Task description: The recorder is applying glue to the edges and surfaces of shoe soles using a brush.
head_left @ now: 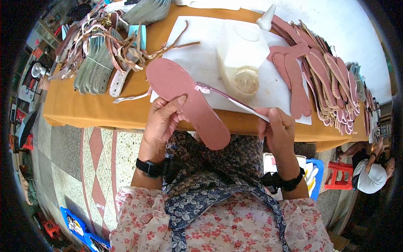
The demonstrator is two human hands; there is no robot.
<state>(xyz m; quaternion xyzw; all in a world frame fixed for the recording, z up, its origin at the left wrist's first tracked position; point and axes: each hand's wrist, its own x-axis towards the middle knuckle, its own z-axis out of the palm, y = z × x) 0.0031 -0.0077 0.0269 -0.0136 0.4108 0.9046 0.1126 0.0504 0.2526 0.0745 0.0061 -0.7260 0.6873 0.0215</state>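
Note:
My left hand (pixel 161 117) grips a pink shoe insole (pixel 191 101) at its middle, thumb on top, holding it above the table's front edge. Between the fingers of my right hand (pixel 278 128) is a toothbrush (pixel 228 99) with a purple and white handle. Its white bristles (pixel 202 88) touch or nearly touch the insole's right edge. Beyond the brush stands a cut-open white plastic jug (pixel 243 54), with a pale substance in its round opening (pixel 246 81). Both sit over a white board (pixel 184 38) on the cloth-covered table.
Pink insoles (pixel 323 71) lie piled on the right, beside a white nozzle-tipped bottle (pixel 266 19). To the left are clear soles (pixel 94 69) and brown straps (pixel 121 46). A blue crate (pixel 315 176) stands below, near a red stool (pixel 339 175) and another person (pixel 371 174).

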